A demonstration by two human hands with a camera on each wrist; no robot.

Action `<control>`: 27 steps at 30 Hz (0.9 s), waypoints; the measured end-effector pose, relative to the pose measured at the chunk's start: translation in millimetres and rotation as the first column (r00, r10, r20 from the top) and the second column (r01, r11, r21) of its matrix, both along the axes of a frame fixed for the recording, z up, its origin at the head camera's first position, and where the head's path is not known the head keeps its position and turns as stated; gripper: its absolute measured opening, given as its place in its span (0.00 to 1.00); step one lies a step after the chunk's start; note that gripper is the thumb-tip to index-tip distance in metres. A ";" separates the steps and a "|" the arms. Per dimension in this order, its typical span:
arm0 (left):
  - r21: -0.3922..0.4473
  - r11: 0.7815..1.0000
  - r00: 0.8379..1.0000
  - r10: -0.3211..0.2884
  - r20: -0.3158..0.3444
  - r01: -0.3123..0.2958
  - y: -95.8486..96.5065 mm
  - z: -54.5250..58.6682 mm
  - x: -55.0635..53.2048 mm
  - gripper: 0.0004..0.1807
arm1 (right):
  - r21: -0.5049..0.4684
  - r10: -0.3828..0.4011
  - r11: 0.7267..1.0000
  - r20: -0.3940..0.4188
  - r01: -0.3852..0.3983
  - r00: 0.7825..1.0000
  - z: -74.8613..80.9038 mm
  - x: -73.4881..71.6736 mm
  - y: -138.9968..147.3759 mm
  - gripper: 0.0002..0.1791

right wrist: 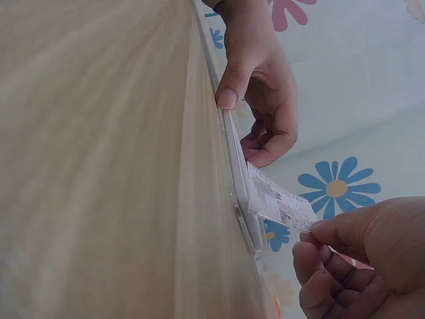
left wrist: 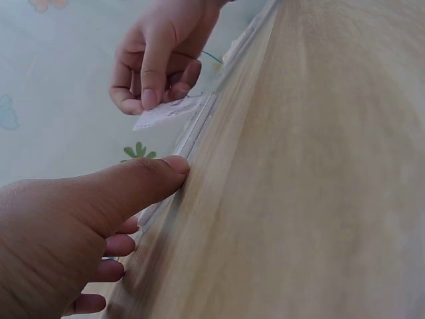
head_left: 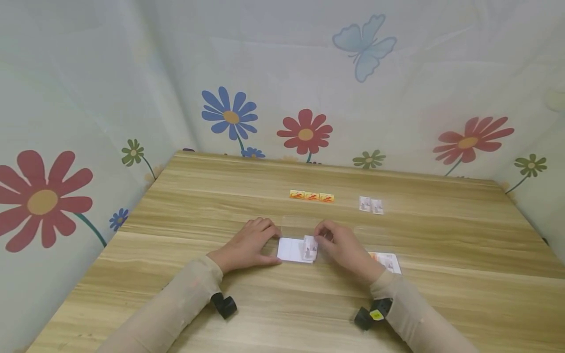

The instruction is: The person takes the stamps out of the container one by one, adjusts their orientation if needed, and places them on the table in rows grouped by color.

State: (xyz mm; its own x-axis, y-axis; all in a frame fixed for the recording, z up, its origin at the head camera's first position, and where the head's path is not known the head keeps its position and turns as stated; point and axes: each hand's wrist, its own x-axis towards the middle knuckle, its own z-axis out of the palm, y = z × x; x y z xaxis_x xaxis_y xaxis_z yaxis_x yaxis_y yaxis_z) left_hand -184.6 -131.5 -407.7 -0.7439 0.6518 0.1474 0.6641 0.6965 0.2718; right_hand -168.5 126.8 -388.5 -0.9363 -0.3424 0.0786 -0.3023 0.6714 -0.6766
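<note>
A white card [head_left: 290, 249] lies flat on the table, with a clear film [head_left: 296, 225] spread behind it. My left hand [head_left: 249, 244] holds the card at its left end, thumb at the near corner and fingers at the far one. In the left wrist view that thumb [left wrist: 149, 183] presses on the card's edge. My right hand [head_left: 346, 247] pinches a pale printed stamp [head_left: 310, 248] with toothed edges between thumb and index finger. The stamp [right wrist: 282, 203] slants up from the card's right end, its lower edge right at the card.
Farther back lie a row of three orange-yellow stamps [head_left: 311, 196] and, to their right, two pale stamps [head_left: 371, 205]. Another white card [head_left: 394, 260] bearing stamps is partly hidden by my right forearm. A flowered cloth [head_left: 265, 59] hangs behind the wooden table [head_left: 212, 181].
</note>
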 end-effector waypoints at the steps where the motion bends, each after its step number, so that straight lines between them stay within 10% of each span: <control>1: -0.001 1.000 1.000 0.000 -0.001 0.000 0.0 -0.2 0.0 0.29 | -0.005 -0.003 1.000 0.007 0.003 1.000 0.4 -0.1 0.3 0.03; 27: 0.009 1.000 1.000 -0.003 -0.003 0.003 -0.3 -1.2 0.3 0.29 | -0.039 -0.022 0.999 -0.001 0.022 1.000 13.9 -3.5 9.8 0.04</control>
